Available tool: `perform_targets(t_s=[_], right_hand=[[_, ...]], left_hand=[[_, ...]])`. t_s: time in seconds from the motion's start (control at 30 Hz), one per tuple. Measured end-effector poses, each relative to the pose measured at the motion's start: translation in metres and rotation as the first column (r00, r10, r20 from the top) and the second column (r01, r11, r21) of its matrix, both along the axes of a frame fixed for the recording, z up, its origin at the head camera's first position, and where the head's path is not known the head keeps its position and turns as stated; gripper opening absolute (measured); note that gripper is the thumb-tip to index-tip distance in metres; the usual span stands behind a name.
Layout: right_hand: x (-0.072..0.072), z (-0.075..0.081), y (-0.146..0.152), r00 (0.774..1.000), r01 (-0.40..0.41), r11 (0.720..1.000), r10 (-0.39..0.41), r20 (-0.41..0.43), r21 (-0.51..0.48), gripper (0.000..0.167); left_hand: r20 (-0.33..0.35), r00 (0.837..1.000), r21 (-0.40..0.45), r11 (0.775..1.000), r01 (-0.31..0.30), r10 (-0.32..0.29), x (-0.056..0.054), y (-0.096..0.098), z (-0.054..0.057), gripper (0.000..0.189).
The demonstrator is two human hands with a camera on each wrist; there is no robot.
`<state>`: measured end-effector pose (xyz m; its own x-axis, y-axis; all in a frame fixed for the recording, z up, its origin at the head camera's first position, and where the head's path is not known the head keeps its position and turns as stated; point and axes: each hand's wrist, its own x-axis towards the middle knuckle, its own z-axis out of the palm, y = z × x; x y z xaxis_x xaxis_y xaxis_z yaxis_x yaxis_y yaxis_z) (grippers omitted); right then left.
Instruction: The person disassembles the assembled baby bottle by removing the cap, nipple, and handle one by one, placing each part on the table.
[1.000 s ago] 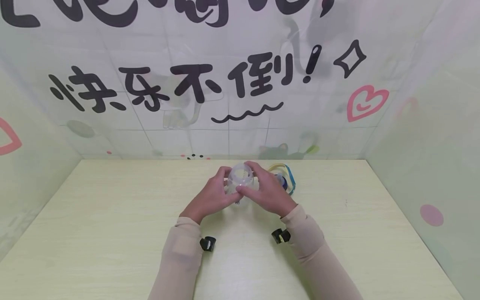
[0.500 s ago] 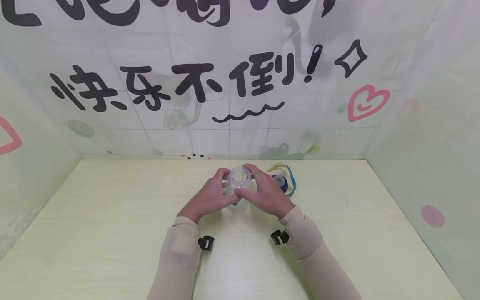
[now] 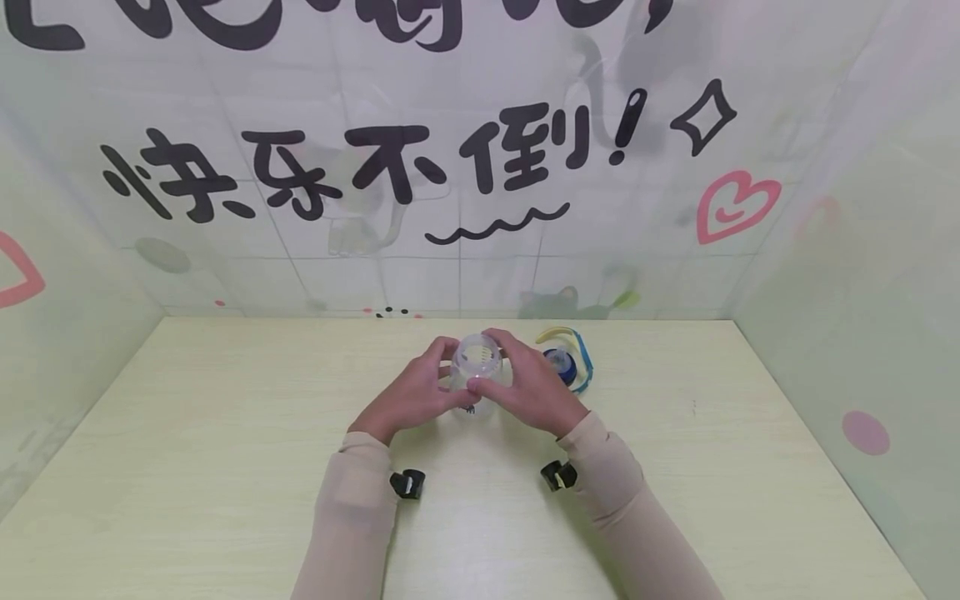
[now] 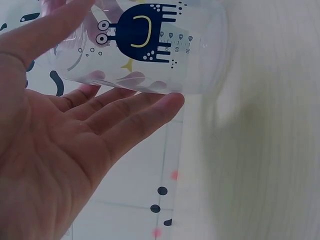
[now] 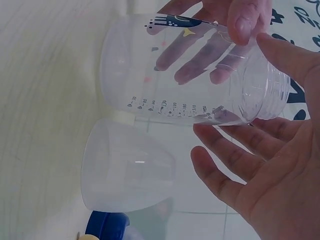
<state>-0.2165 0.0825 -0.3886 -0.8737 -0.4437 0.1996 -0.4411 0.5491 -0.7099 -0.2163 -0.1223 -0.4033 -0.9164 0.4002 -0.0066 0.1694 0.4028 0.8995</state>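
Note:
Both hands hold a clear, uncapped baby bottle (image 3: 477, 357) near its neck, upright over the table. The left wrist view shows a dark blue cartoon creature and a measuring scale printed on the bottle (image 4: 200, 60). My left hand (image 3: 414, 390) has its thumb across the front near the neck and its fingers along the far side. From the other side, my right hand (image 3: 536, 385) grips the neck between thumb and fingers, and its other fingers spread loosely, as the right wrist view shows. The bottle's base is close to the table surface.
A frosted dome cover (image 5: 127, 170) stands beside the bottle in the right wrist view. Beyond my right hand lie a dark blue collar with a clear nipple (image 3: 560, 365) and a yellow and blue ring-shaped strap (image 3: 585, 354). A printed wall (image 3: 337, 283) backs the pale table (image 3: 247, 442).
The bottle and both hands have shifted slightly to the left and toward me. More of the bottle's dark print shows below the thumbs. The collar and strap stay in place.

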Motion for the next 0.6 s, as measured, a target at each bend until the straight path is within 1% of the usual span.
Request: perform_targets(t_s=[0.1, 0.3, 0.6], right_hand=[[0.0004, 0.0008, -0.0001, 1.0, -0.001, 1.0, 0.001, -0.004, 0.004, 0.066], [0.0001, 0.0021, -0.0002, 1.0, -0.003, 1.0, 0.003, -0.013, 0.011, 0.066], [0.0002, 0.003, -0.0003, 1.0, -0.002, 1.0, 0.002, 0.003, 0.011, 0.068]], left_hand=[[0.002, 1.0, 0.013, 1.0, 0.005, -0.005, -0.0004, -0.001, -0.0005, 0.073], [-0.001, 1.0, 0.005, 1.0, -0.005, 0.005, 0.0002, -0.0009, 0.001, 0.073], [0.011, 1.0, 0.002, 1.0, -0.014, 0.014, 0.0005, -0.0008, 0.0032, 0.074]])
